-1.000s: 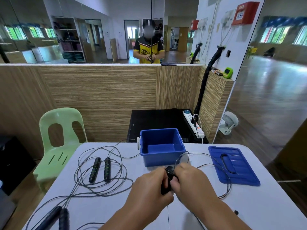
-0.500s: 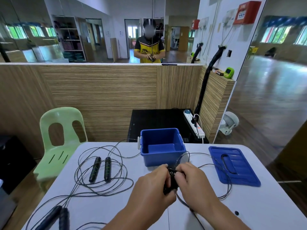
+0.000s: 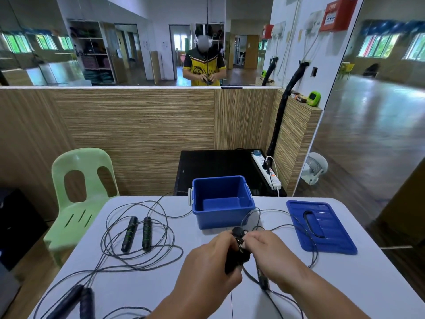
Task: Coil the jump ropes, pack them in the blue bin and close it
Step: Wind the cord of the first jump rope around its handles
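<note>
Both left hand [image 3: 207, 261] and right hand [image 3: 274, 256] fingers clench jump rope handles [image 3: 239, 252]; blue bin [image 3: 222, 218] stands just beyond.

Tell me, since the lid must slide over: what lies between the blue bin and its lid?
Head view: only thin jump rope cord crosses the table between blue bin and lid.

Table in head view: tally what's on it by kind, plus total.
Jump ropes: 3 (green-striped handles; dark handles at the near-left edge; held rope gripped by left hand and right hand)
Blue bin: 1, open
Blue lid: 1
Total: 5
</note>
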A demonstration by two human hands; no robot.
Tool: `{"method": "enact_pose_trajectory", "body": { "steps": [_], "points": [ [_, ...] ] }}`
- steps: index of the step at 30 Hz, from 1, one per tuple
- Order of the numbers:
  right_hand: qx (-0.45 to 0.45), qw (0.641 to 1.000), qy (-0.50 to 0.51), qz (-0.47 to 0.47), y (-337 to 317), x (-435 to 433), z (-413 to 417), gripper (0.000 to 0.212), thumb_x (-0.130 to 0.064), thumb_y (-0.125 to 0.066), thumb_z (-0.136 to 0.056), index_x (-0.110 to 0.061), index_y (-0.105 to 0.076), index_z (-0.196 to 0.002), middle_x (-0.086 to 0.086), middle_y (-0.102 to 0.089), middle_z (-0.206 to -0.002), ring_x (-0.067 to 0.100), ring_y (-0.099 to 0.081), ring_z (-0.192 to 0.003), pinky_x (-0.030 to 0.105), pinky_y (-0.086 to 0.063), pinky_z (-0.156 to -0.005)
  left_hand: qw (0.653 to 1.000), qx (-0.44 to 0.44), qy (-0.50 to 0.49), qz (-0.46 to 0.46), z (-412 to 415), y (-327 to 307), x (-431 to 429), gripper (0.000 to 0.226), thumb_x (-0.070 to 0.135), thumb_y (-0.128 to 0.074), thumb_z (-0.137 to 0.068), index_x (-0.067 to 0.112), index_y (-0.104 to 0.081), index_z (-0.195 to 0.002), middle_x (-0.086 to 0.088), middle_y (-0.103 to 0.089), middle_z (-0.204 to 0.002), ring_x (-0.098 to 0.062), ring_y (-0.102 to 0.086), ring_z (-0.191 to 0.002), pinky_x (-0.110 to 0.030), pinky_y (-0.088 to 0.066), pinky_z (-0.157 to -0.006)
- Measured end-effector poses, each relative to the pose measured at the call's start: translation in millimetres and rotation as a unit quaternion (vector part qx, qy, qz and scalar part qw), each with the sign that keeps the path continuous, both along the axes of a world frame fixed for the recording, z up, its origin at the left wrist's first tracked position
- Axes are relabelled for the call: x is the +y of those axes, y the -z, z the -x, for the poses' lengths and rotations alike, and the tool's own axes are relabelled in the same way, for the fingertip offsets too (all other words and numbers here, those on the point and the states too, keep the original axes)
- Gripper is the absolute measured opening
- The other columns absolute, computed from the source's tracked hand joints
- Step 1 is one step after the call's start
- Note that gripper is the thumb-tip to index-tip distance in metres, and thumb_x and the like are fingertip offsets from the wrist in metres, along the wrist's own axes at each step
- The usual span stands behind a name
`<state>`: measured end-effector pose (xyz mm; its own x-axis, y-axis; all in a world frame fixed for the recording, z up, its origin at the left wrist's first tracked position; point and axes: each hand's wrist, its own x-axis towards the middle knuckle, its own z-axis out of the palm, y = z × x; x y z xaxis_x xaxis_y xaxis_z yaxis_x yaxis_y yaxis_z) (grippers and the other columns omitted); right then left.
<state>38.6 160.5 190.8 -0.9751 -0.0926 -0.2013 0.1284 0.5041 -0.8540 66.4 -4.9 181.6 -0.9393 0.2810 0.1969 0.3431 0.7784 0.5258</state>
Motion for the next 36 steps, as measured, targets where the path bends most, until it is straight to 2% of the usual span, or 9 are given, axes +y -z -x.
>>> {"method": "enact_pose_trajectory", "body": {
  "steps": [4,8,12,14,20,24,27,30,36],
  "points": [
    [-0.051,0.999,0.003,0.013,-4.1,-2.8,-3.2,0.031,-0.014,-0.04,-0.092,-0.02,-0.05,-0.064,-0.003,-0.047,-0.068,0.019,-0.044,-0.066,0.03,-0.043,-0.054,1.0,0.014,0.02,0.004,0.0,2.2,-1.8,0.034,0.039,-0.059,-0.086,0.045,-0.047,-0.117,0.028,-0.062,-0.119,-0.006,-0.056,-0.102,-0.008,-0.039,-0.069],
    [-0.071,0.995,0.01,0.068,-8.6,-2.6,-4.9,0.024,-0.012,-0.048,-0.089,-0.017,-0.065,-0.072,0.0,-0.057,-0.073,0.017,-0.053,-0.075,0.029,-0.049,-0.058,0.999,0.03,0.024,0.0,1.5,1.2,-5.1,0.036,0.042,-0.061,-0.086,0.046,-0.046,-0.119,0.026,-0.059,-0.121,-0.008,-0.058,-0.097,-0.016,-0.046,-0.074],
    [0.009,1.0,-0.025,0.005,-10.9,-3.4,-12.2,0.012,-0.014,-0.058,-0.08,-0.021,-0.067,-0.077,0.006,-0.056,-0.081,0.018,-0.061,-0.071,0.036,-0.062,-0.066,0.999,0.038,0.013,-0.017,2.8,-4.6,-5.3,0.033,0.048,-0.061,-0.086,0.045,-0.046,-0.115,0.024,-0.062,-0.115,-0.009,-0.059,-0.091,-0.024,-0.051,-0.073],
    [0.068,0.996,-0.016,-0.046,-12.9,-3.5,-14.9,0.014,-0.015,-0.062,-0.08,-0.028,-0.066,-0.076,-0.004,-0.054,-0.086,0.018,-0.062,-0.074,0.036,-0.061,-0.071,0.999,0.039,0.007,-0.029,2.4,-7.6,-4.0,0.031,0.047,-0.061,-0.085,0.043,-0.046,-0.112,0.024,-0.063,-0.111,-0.01,-0.058,-0.089,-0.025,-0.051,-0.073],
    [0.18,0.977,-0.028,-0.114,-23.1,2.1,-17.9,0.02,-0.015,-0.069,-0.078,-0.031,-0.06,-0.07,-0.017,-0.054,-0.09,0.007,-0.056,-0.078,0.017,-0.044,-0.068,0.999,0.027,-0.009,-0.044,-1.0,-13.4,-1.7,0.033,0.049,-0.064,-0.083,0.043,-0.045,-0.11,0.021,-0.066,-0.107,-0.01,-0.06,-0.088,-0.027,-0.052,-0.074],
    [0.181,0.975,-0.015,-0.125,-25.9,3.2,-19.9,0.014,-0.018,-0.07,-0.077,-0.029,-0.062,-0.072,-0.02,-0.058,-0.082,0.006,-0.055,-0.069,0.018,-0.043,-0.061,0.999,0.019,-0.012,-0.042,-2.5,-17.3,-1.2,0.033,0.049,-0.065,-0.083,0.044,-0.043,-0.108,0.023,-0.065,-0.113,-0.009,-0.059,-0.087,-0.026,-0.052,-0.075],
    [0.173,0.979,0.0,-0.108,-28.3,1.9,-22.5,0.015,-0.016,-0.069,-0.077,-0.028,-0.064,-0.071,-0.014,-0.058,-0.068,0.006,-0.051,-0.061,0.019,-0.043,-0.058,0.999,0.012,-0.014,-0.039,-3.4,-20.2,-1.1,0.034,0.049,-0.065,-0.083,0.043,-0.043,-0.108,0.023,-0.065,-0.118,-0.008,-0.059,-0.088,-0.025,-0.052,-0.076],
    [0.164,0.983,0.022,-0.073,-29.4,-0.4,-25.3,0.016,-0.013,-0.069,-0.078,-0.028,-0.068,-0.075,-0.017,-0.06,-0.067,0.004,-0.051,-0.058,0.018,-0.044,-0.057,0.999,0.01,-0.022,-0.041,-3.9,-22.9,-0.4,0.035,0.049,-0.065,-0.083,0.042,-0.044,-0.109,0.022,-0.066,-0.122,-0.007,-0.06,-0.09,-0.025,-0.052,-0.077],
    [0.162,0.985,0.039,-0.039,-32.1,-2.2,-26.0,0.02,-0.007,-0.07,-0.079,-0.027,-0.071,-0.074,-0.011,-0.067,-0.064,0.003,-0.054,-0.054,0.014,-0.044,-0.054,0.998,0.009,-0.032,-0.051,-4.5,-24.3,1.0,0.035,0.048,-0.067,-0.084,0.044,-0.045,-0.111,0.023,-0.067,-0.112,-0.007,-0.061,-0.091,-0.023,-0.052,-0.077]
  ]
}}
